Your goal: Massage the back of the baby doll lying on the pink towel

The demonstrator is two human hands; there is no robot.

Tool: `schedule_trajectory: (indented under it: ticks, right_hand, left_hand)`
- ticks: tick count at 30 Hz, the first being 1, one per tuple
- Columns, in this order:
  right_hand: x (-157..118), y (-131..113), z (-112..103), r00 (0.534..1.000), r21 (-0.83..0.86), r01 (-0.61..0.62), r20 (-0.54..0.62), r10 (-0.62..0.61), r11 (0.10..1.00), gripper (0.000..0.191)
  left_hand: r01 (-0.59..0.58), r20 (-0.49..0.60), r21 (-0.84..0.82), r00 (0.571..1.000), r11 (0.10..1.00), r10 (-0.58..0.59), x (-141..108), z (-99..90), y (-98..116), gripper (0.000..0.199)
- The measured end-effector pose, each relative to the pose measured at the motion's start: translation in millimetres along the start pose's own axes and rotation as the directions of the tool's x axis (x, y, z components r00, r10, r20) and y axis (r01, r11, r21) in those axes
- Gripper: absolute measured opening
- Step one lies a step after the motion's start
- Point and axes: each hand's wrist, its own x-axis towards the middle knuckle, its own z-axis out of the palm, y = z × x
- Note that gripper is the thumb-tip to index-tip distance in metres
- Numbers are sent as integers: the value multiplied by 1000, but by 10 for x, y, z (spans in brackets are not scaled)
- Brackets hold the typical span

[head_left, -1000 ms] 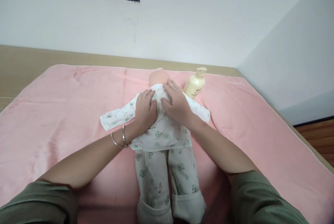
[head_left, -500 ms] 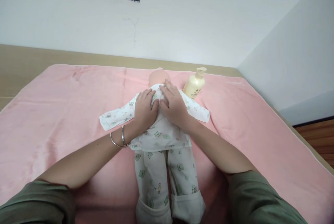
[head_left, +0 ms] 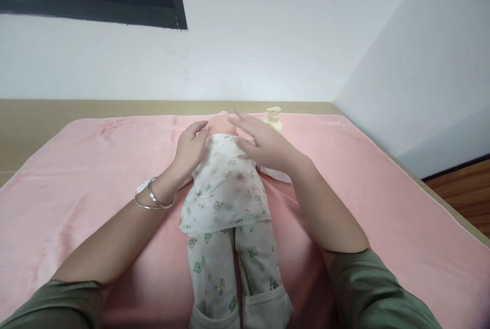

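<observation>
A doll lies on a pink cloth, its head (head_left: 222, 125) at the far end. It wears a white printed top (head_left: 225, 191) and matching trousers (head_left: 258, 257) with folded cuffs. My left hand (head_left: 192, 146) is at the doll's left-side shoulder in the view, fingers extended and holding nothing. My right hand (head_left: 262, 140), slightly blurred, hovers by the other shoulder with its fingers apart. Both of the top's sleeves are partly hidden by my hands and arms.
A pale yellow pump bottle (head_left: 274, 117) stands behind my right hand, partly covered. The pink cloth (head_left: 122, 165) covers a wooden surface (head_left: 30, 119) against a white wall. A dark window frame (head_left: 164, 7) is at upper left.
Both hands have moved off the chest of the top and apart, out towards the shoulders and head. The view has shifted, showing more of the window.
</observation>
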Motion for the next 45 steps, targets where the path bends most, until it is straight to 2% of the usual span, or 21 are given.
schedule_trajectory:
  ticks: [2,3,5,6,8,9,13,16,19,25,32,35,39,45]
  right_hand:
    - [23,210,-158,980,-6,-63,-191,61,998,55]
    - [38,326,-210,959,-17,-102,-268,94,995,56]
    - [81,557,-253,908,-39,-203,-381,173,978,58]
    - [107,662,-246,883,-45,-258,-417,217,965,60]
    - [164,830,-188,849,-48,-351,-438,296,935,64]
    - [191,887,-145,844,-48,-383,-426,328,923,65]
    - [256,909,26,857,-92,-442,-336,390,892,61]
    - [260,792,98,850,-180,-464,-366,379,867,57]
    - [248,706,128,829,-223,-497,-408,382,839,55]
    - [248,725,131,796,-233,-542,-450,405,807,51]
    - [311,635,105,752,-268,-609,-495,435,747,45]
    - [333,614,119,744,-259,-611,-511,431,748,46]
    - [343,615,163,740,-265,-610,-528,418,746,47]
    - [295,750,181,771,-273,-599,-452,450,752,66]
  left_hand:
    - [14,16,-183,1000,983,-11,80,98,209,37]
    - [53,62,-300,997,953,-36,118,175,312,36]
    - [230,235,-500,964,835,-125,199,366,501,41]
    - [345,342,-548,924,762,-173,245,467,584,46]
    - [514,483,-588,843,625,-238,345,658,723,56]
    - [547,504,-615,826,568,-250,395,741,778,60]
    - [562,505,-732,827,386,-246,541,971,910,67]
    - [614,563,-736,789,287,-244,565,1052,960,68]
    - [632,580,-740,773,229,-258,530,1081,995,68]
    - [662,591,-726,740,189,-321,264,963,1010,63]
    - [804,698,-538,594,254,-399,-383,534,857,65]
    - [829,731,-490,560,270,-391,-624,366,804,62]
    - [859,749,-446,512,252,-421,-827,202,853,45]
    - [852,766,-484,523,201,-373,-985,26,981,29]
